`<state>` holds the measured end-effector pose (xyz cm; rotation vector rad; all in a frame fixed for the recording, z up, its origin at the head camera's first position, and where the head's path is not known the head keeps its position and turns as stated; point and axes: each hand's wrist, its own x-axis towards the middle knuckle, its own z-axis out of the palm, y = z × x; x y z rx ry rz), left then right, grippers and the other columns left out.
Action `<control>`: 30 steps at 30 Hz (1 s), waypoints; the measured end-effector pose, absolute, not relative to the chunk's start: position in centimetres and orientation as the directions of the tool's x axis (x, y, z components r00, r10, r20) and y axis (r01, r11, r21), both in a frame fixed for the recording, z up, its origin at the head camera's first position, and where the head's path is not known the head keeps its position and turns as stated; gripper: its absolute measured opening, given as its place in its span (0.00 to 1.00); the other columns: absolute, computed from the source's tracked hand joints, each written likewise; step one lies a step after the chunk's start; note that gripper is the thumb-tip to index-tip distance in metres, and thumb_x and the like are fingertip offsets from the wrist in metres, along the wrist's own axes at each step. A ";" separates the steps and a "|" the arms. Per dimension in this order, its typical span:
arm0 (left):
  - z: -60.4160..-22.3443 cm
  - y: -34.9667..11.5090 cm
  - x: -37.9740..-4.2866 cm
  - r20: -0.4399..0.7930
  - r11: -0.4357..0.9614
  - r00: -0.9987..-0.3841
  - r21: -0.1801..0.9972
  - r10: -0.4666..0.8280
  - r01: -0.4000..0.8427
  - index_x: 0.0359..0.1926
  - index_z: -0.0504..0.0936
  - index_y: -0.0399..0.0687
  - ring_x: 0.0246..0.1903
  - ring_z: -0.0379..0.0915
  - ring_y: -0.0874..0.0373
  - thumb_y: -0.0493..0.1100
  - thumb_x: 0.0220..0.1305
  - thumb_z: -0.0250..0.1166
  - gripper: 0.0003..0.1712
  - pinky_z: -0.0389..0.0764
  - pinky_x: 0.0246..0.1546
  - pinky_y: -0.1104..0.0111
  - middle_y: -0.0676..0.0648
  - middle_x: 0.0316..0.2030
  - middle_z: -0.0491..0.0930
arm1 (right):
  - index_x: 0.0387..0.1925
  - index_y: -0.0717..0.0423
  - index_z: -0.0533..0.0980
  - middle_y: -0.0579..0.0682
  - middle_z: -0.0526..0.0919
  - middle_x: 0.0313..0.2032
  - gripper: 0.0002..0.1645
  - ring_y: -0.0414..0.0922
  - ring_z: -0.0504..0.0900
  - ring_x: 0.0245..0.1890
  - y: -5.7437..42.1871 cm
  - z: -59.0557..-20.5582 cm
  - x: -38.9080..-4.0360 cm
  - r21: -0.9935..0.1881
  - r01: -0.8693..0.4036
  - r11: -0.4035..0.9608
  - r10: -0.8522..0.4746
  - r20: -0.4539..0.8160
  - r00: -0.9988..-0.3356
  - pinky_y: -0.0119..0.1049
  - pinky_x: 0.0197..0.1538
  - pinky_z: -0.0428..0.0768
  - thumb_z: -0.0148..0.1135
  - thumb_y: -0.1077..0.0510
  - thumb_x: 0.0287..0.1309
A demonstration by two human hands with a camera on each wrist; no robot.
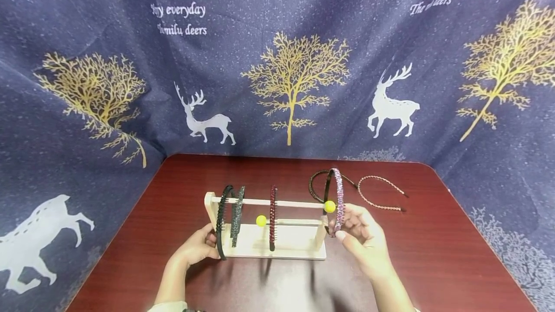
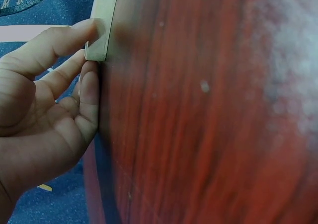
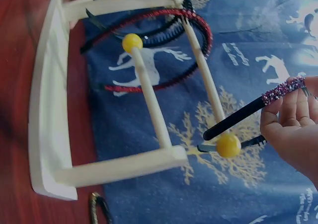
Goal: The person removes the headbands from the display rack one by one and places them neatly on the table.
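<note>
In the head view my left hand [image 1: 195, 247] grips the left end of a pale wooden headband rack [image 1: 299, 247] by its base. The left wrist view shows thumb and fingers pinching the base's corner [image 2: 102, 40]. My right hand [image 1: 368, 244] holds a pink-purple glittery headband [image 1: 339, 196] at the upper rod's right end, around its yellow ball [image 1: 329, 206]. In the right wrist view the headband's black tips lie right beside that ball [image 3: 228, 145]. Toward the rack's left hang a black headband [image 1: 220, 225] and a dark glittery one [image 1: 236, 220]; a red headband [image 1: 272, 215] hangs mid-rod.
Behind the rack's right end a dark beaded headband [image 1: 313, 189] lies on the reddish-brown table [image 1: 433, 254]. To its right lies a thin pink braided headband [image 1: 377, 177]. The lower rod ends in another yellow ball [image 1: 261, 221]. A blue deer-print curtain [image 1: 260, 134] hangs behind the table.
</note>
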<state>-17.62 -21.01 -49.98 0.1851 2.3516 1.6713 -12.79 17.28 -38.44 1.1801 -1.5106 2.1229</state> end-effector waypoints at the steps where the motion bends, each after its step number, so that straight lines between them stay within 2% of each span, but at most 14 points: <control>1: -49.9 -21.0 -17.6 -0.132 0.335 -0.960 0.941 0.245 -0.044 0.56 0.65 0.30 0.29 0.69 0.53 0.23 0.27 0.66 0.44 0.73 0.30 0.65 0.43 0.30 0.68 | 0.56 0.74 0.62 0.58 0.79 0.41 0.34 0.46 0.79 0.42 17.5 -38.3 -12.8 -0.648 -0.640 -0.413 -0.215 0.752 -0.623 0.34 0.44 0.76 0.40 0.87 0.42; 12: -49.5 -20.9 -17.6 -0.145 0.367 -0.964 0.929 0.222 -0.055 0.60 0.62 0.28 0.30 0.71 0.52 0.24 0.27 0.67 0.49 0.73 0.32 0.63 0.42 0.30 0.68 | 0.56 0.77 0.63 0.58 0.79 0.41 0.36 0.47 0.79 0.41 20.4 -38.3 -13.2 -0.640 -0.665 -0.386 -0.163 0.757 -0.633 0.33 0.42 0.77 0.38 0.90 0.40; 18: -49.4 -20.7 -17.6 -0.148 0.375 -0.964 0.925 0.220 -0.056 0.60 0.63 0.28 0.31 0.72 0.52 0.25 0.28 0.69 0.49 0.73 0.32 0.63 0.42 0.30 0.70 | 0.56 0.78 0.63 0.60 0.78 0.41 0.35 0.48 0.79 0.42 22.3 -38.8 -13.6 -0.650 -0.627 -0.429 -0.117 0.728 -0.676 0.35 0.43 0.77 0.36 0.90 0.41; 25: -49.5 -20.8 -17.5 -0.151 0.361 -0.959 0.931 0.239 -0.057 0.61 0.60 0.27 0.30 0.72 0.52 0.24 0.30 0.68 0.49 0.74 0.31 0.64 0.42 0.30 0.70 | 0.56 0.74 0.66 0.55 0.79 0.38 0.31 0.46 0.80 0.39 24.2 -39.7 -14.2 -0.704 -0.618 -0.350 -0.032 0.668 -0.743 0.33 0.43 0.76 0.45 0.86 0.46; 30: -49.4 -20.7 -17.5 -0.139 0.339 -0.956 0.940 0.256 -0.046 0.60 0.61 0.26 0.29 0.71 0.52 0.24 0.30 0.68 0.48 0.74 0.30 0.65 0.43 0.29 0.70 | 0.55 0.76 0.67 0.56 0.78 0.38 0.30 0.45 0.78 0.39 25.4 -40.4 -14.8 -0.684 -0.604 -0.409 0.032 0.651 -0.758 0.32 0.42 0.76 0.46 0.86 0.47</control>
